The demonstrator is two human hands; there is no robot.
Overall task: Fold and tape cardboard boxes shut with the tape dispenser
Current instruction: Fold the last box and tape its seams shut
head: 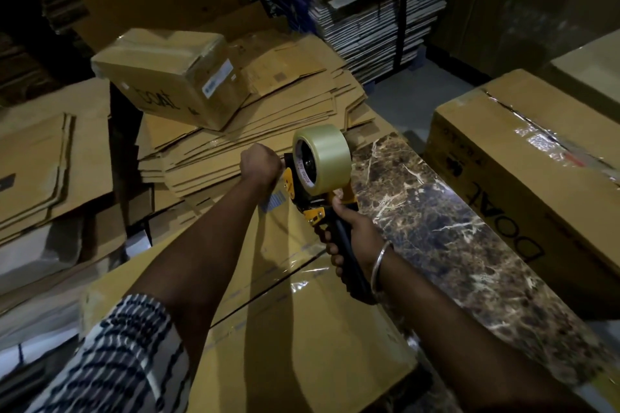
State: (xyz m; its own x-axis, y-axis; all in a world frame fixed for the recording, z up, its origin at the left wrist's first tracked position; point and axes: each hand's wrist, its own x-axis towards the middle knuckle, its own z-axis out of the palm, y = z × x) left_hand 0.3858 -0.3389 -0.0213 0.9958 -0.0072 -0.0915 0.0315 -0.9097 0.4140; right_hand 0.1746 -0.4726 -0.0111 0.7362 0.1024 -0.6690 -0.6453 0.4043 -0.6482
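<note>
While the right hand [349, 238] grips the black handle of the dispenser [322, 191], fingers wrapped round it, the tool stands at the far end of the box [285, 329], its tape roll [321, 157] uppermost. A clear tape strip [302, 273] lies along the box's centre seam, flaps closed. The left hand [261, 166] is fisted at the box's far edge, just beside the dispenser; whether it pinches anything cannot be told. A bangle [380, 266] circles the right wrist. To the right runs a marble slab [446, 245], then a taped carton [536, 171]. Beyond lie flat cardboard [255, 147] and a sealed carton [171, 77] on top.
</note>
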